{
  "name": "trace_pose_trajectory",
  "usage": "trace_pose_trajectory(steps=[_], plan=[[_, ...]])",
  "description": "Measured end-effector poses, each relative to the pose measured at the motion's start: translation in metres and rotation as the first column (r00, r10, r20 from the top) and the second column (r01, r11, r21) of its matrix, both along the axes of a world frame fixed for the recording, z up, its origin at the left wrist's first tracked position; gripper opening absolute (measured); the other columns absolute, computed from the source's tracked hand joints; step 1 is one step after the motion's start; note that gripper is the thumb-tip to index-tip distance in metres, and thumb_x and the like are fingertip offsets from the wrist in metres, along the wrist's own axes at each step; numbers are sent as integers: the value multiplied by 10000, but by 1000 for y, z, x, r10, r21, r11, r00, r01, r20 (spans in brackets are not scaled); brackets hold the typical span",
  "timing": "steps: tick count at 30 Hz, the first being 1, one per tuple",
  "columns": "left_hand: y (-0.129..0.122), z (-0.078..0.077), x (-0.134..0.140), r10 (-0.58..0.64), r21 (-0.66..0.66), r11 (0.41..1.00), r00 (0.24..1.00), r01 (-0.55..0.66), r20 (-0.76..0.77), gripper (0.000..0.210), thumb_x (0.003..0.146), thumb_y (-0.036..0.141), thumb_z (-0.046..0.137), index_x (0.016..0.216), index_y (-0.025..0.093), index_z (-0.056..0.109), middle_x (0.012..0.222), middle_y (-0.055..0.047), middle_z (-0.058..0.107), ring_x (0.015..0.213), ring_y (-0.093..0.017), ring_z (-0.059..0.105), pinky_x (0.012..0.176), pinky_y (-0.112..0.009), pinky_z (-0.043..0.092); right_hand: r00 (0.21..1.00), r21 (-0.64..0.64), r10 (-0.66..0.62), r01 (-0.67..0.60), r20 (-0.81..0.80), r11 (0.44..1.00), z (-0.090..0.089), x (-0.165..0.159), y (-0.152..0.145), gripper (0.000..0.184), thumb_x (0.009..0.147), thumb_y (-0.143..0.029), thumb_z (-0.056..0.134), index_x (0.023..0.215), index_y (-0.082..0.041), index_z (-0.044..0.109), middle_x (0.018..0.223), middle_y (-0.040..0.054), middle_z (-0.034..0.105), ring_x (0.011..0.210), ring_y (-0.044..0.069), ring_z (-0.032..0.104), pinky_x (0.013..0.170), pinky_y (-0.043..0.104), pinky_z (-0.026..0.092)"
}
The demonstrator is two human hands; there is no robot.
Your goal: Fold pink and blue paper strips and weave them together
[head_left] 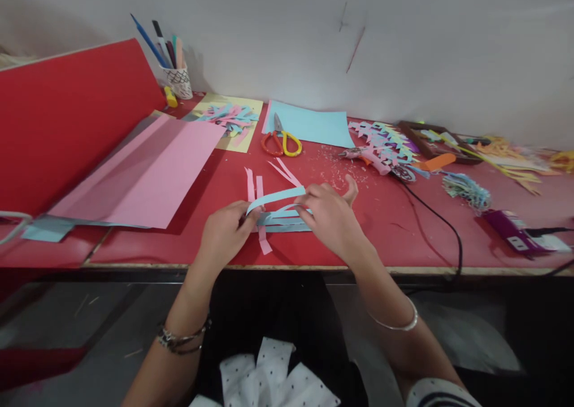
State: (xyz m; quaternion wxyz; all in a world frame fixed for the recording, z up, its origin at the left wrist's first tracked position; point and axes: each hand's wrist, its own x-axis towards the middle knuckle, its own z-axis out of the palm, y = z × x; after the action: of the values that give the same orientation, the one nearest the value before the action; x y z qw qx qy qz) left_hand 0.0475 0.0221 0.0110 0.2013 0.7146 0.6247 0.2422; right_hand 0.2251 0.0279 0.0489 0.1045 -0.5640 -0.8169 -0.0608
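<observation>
Between my two hands a light blue paper strip (277, 198) bows slightly upward. My left hand (228, 230) pinches its left end. The fingertips of my right hand (330, 216) are closed on its right end, with the little finger raised. More blue strips (287, 226) lie on the table just beneath, partly hidden by my hands. Pink paper strips (250, 184) stick out behind and in front of my left hand. Two thin pink strips (286, 172) lie behind the blue one.
Red-and-yellow-handled scissors (282, 139) lie beyond my hands, before a blue sheet (314, 123). Pink sheets (143, 174) are at left, near a pen cup (179, 83). At right are a glue gun (368, 156), its black cable (442, 216) and a purple device (515, 230).
</observation>
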Motion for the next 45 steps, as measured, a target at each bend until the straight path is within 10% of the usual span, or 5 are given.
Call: trace_pose_trajectory(steps=[14,20,29,45], plan=[[-1,0,2,41,61,997,997,-37,-72,323,767,418,356,688,194,575,564,-3,560,500,-126,477,472,-223,294,962,19,268,-269,48,963,8,-39,18,267,846,-229,423,697,-229,645,816,-9,617,827,145,534,988,474,102],[0,-1,2,127,-3,992,990,-127,-61,311,773,324,373,906,210,630,606,-10,640,613,-175,583,521,-226,356,978,156,167,-146,-126,977,8,-30,11,227,857,-230,386,1003,-211,559,1018,48,586,965,170,500,961,418,133],[-1,2,3,99,-15,995,994,-99,-42,337,804,299,357,993,224,626,788,-21,696,773,-185,627,636,-234,415,866,-310,438,-497,-243,810,-7,-6,-1,269,775,-340,529,1017,-222,542,1156,59,530,1116,187,434,952,384,169],[3,-11,-5,-25,-6,1000,953,28,301,289,771,238,369,1014,207,521,962,-20,643,853,-167,593,751,-289,439,898,-211,375,-422,-229,882,-26,-13,-16,190,836,-289,455,987,-250,563,1180,25,540,1068,156,489,966,398,141]])
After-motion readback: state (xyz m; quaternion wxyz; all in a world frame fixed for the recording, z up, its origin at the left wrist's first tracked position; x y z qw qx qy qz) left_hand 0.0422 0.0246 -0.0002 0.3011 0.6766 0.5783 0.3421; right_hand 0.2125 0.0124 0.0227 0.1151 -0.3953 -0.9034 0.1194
